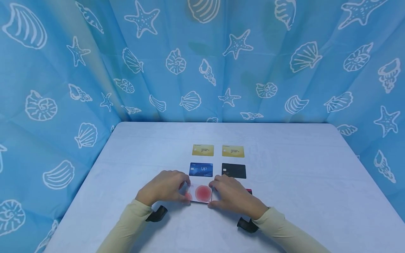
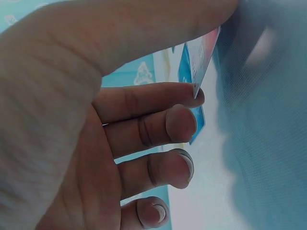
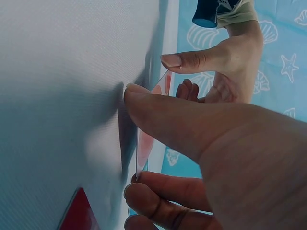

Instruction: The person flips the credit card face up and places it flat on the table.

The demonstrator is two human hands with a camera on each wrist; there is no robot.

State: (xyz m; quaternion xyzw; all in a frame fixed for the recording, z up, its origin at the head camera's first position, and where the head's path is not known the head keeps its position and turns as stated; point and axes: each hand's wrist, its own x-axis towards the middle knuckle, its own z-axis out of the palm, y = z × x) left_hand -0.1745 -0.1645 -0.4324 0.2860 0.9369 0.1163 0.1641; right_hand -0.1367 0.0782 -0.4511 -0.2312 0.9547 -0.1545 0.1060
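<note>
A white card with red circles [image 1: 203, 193] is held by both hands close over the table. My left hand [image 1: 166, 186] grips its left end between thumb and index finger; the other fingers spread loosely in the left wrist view. At the right end, my right hand [image 1: 234, 195] pinches the card by its corners with thumb and index finger. Just beyond lie a blue VIP card [image 1: 201, 169] and a black card [image 1: 233, 170], the latter partly covered by the right fingers. A red card [image 3: 79, 214] lies beside the right hand, mostly hidden behind it in the head view.
Two gold cards [image 1: 203, 150] lie side by side in the back row on the white-covered table [image 1: 294, 161]. A blue curtain [image 1: 202, 63] with white shells and starfish hangs behind and around the table. Black wrist mounts [image 1: 156, 213] sit under both sleeves.
</note>
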